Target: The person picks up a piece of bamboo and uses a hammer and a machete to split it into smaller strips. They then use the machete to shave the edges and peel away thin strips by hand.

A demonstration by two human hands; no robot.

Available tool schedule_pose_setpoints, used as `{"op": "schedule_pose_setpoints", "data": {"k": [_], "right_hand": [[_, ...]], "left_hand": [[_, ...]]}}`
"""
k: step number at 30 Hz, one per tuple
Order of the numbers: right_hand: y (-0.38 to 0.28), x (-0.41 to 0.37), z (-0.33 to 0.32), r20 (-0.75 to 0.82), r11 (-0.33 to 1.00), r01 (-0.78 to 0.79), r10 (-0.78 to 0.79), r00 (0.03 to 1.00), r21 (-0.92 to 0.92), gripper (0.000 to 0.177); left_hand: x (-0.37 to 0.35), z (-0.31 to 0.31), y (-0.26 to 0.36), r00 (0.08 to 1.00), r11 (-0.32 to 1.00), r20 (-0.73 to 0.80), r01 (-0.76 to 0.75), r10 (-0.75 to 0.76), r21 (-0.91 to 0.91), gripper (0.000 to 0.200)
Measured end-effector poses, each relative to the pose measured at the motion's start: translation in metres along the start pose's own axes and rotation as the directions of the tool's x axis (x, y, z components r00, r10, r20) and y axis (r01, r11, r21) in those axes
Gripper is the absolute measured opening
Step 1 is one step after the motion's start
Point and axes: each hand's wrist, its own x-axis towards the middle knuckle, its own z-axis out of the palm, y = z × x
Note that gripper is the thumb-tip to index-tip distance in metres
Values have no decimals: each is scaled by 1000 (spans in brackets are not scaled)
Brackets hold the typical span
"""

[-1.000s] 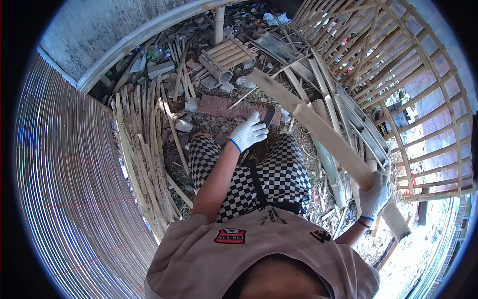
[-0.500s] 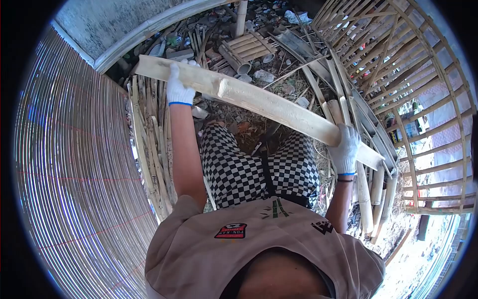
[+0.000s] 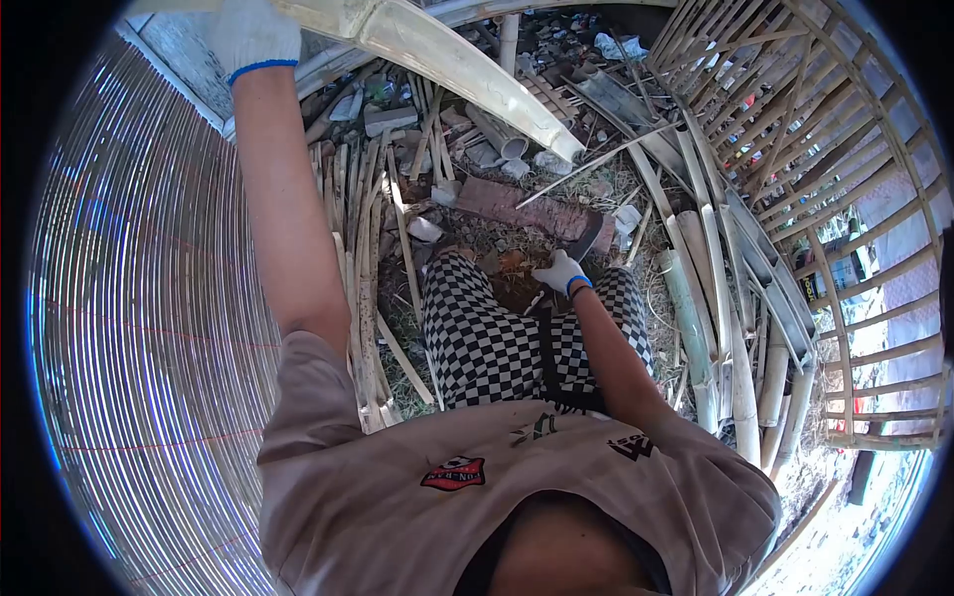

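Note:
At the upper left, my left hand [image 3: 256, 38], in a white knit glove with a blue cuff, is closed on a split bamboo piece [image 3: 462, 74]. Its pale hollow inside shows, with a node ridge across it, and it slants down toward the right. Lower down, between my knees, my gloved right hand [image 3: 559, 271] is wrapped round the handle of a machete [image 3: 590, 236]. The dark blade points up and right. Beyond it lies a reddish-brown block [image 3: 517, 211] on the littered ground. Most of the handle is hidden by the hand.
Narrow bamboo strips [image 3: 363, 268] lie in a pile to the left, beside a slatted blind [image 3: 169, 328]. Bamboo poles and split halves [image 3: 730, 298] are stacked on the right, with a bamboo lattice [image 3: 845, 209] behind. Debris covers the ground ahead.
My right hand has let go of the bamboo's right end and taken hold of the machete. My left hand has moved up and left with the bamboo, uncovering the reddish-brown block.

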Motion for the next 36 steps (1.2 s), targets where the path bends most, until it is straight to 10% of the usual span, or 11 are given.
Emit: {"op": "schedule_pose_setpoints", "data": {"k": [9,13,16,25,29,33,36], "right_hand": [[95,104,135,27,712,-600,636,771,363,60],[92,76,132,-160,832,-449,516,841,327,41],[61,36,90,147,552,-501,561,815,667,40],[72,43,97,75,674,-489,545,835,553,41],[55,37,91,-27,669,-550,647,762,499,59],[49,33,92,-229,710,-495,660,716,501,70],[39,24,83,-400,839,-343,512,761,422,63]], "left_hand": [[-12,41,-76,964,930,-63,266,-258,252,54],[-16,53,-113,969,923,-76,248,-236,294,61],[-11,56,-107,937,910,-105,350,-334,222,64],[-10,4,-106,948,911,-160,311,-276,271,64],[-34,-18,-66,943,784,-111,324,-314,529,58],[-81,-17,-22,968,951,-72,250,-241,183,60],[-95,-12,15,973,947,-164,202,-164,250,60]]}}
